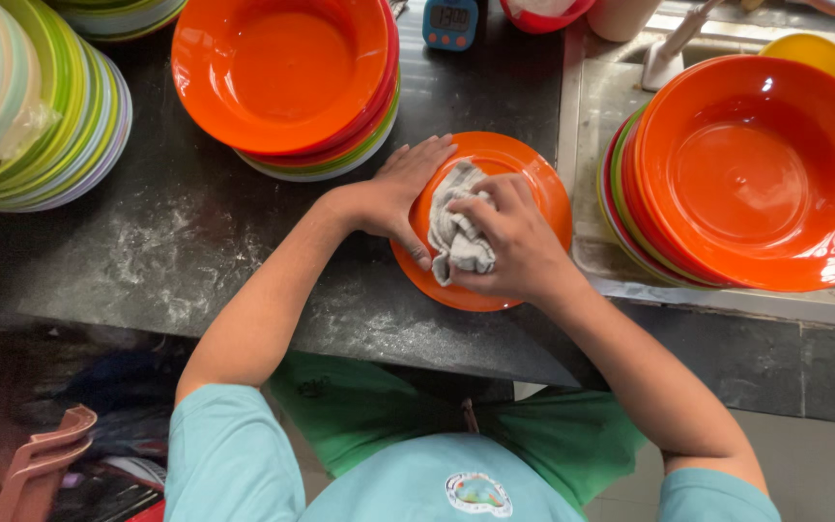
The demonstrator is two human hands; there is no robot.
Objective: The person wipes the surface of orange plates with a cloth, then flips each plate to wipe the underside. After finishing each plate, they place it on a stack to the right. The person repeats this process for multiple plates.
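Observation:
An orange plastic plate (541, 184) lies on the dark stone counter (195, 242) in front of me. My left hand (401, 193) grips its left rim, fingers spread over the edge. My right hand (514, 242) presses a crumpled grey-white cloth (456, 232) onto the middle of the plate. The cloth covers part of the plate's face.
A stack of orange, red and green plates (282, 77) stands behind. Another stack, orange on top (756, 174), leans in the metal sink tray at right. Green and white plates (50, 116) are piled at far left. A small blue timer (450, 21) sits at the back.

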